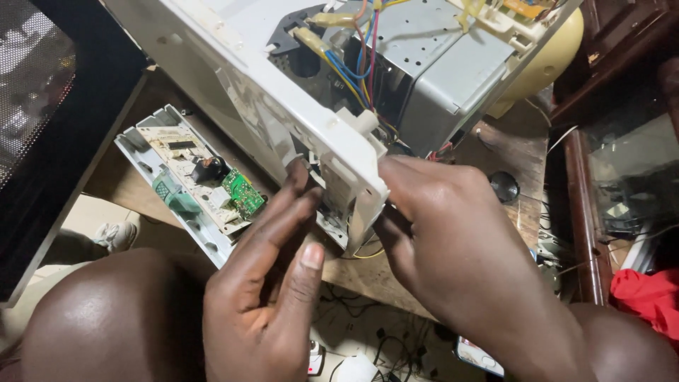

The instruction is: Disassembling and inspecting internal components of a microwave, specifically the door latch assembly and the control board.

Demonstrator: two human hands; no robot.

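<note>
Both hands work at the white appliance casing (304, 106) on the worktop (523, 152): left hand (265, 283) fingers extended open against it, right hand (445, 240) fingers gripping its corner.

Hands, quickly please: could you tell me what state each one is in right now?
Left hand: open, fingers extended against the white appliance frame.
Right hand: closed, gripping that frame's corner.

A small rectangular phone screen (479, 356) with a dark rim lies low on the floor under the table edge, showing pale, partly hidden by the right forearm
</note>
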